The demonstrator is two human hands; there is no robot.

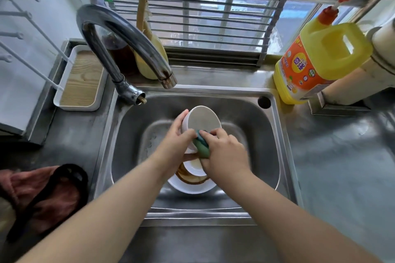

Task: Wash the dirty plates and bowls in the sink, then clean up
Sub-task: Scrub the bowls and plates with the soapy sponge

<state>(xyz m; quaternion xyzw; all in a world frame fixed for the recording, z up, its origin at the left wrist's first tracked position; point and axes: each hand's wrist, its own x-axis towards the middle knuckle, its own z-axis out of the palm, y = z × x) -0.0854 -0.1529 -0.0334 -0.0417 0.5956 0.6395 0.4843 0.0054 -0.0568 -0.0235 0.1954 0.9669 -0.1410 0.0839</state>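
Over the steel sink (265, 145) my left hand (177, 139) grips a white bowl (203, 119) by its rim, tilted with its inside facing me. My right hand (224, 153) holds a green sponge (202, 145) pressed against the bowl's near edge. Below my hands lies a white plate (190, 188) smeared with brown sauce, with a smaller white dish (195, 165) stacked on it; both are partly hidden by my hands.
The curved faucet (128, 42) arches over the sink's back left. A yellow detergent jug (316, 60) stands at the back right. A white tray with a wooden base (81, 79) sits left, a reddish cloth with a black strap (44, 194) at front left.
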